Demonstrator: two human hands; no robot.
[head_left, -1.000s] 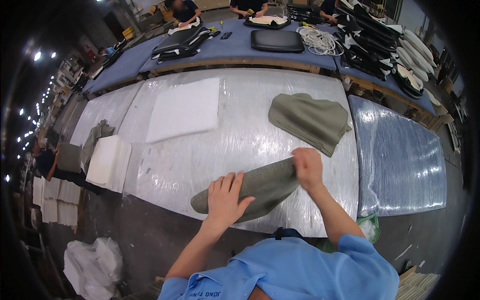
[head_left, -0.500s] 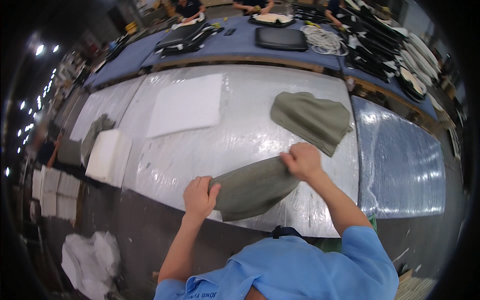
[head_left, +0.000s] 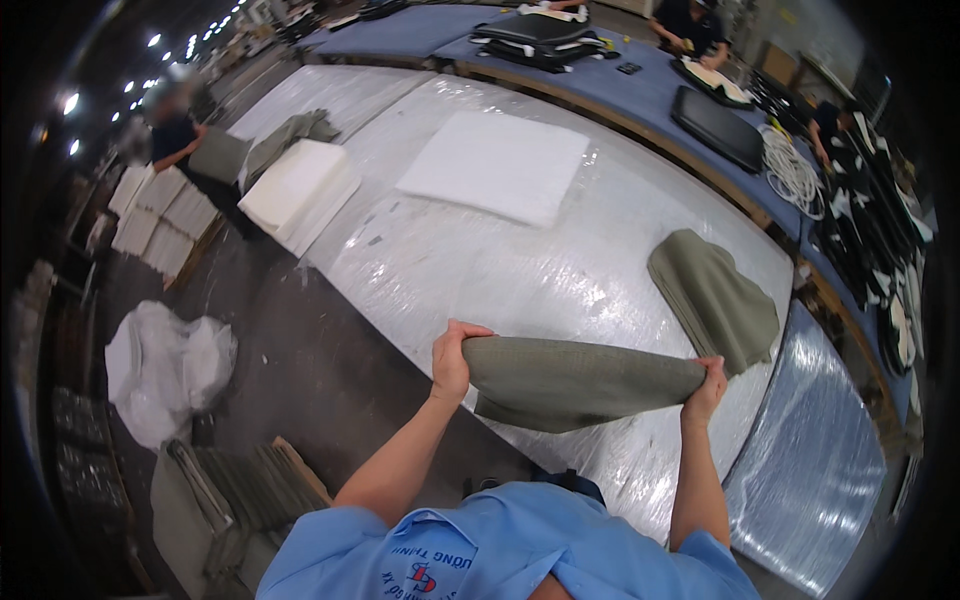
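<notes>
An olive-green fabric cover (head_left: 585, 385) is stretched between my two hands above the near edge of the plastic-wrapped table (head_left: 400, 280). Its left end is gripped by my left hand (head_left: 455, 362), fingers curled over the top corner. At the other end my right hand (head_left: 706, 388) pinches the right corner. Beyond my right hand lies a heap of the same olive-green fabric (head_left: 715, 300), folded over itself. Farther back on the table rests a flat white padding sheet (head_left: 497, 165).
At the table's left edge sits a stack of white sheets (head_left: 300, 190), and a person (head_left: 175, 135) holds green fabric beside it. Folded green covers (head_left: 235, 490) and a white plastic bundle (head_left: 168, 370) are at lower left. Blue work tables (head_left: 640, 95) with black cushions (head_left: 715, 125) run along the back.
The view has turned left, bringing the folded green covers into sight. My hands have spread farther apart, and the cover between them is now pulled out longer, its top edge nearly level.
</notes>
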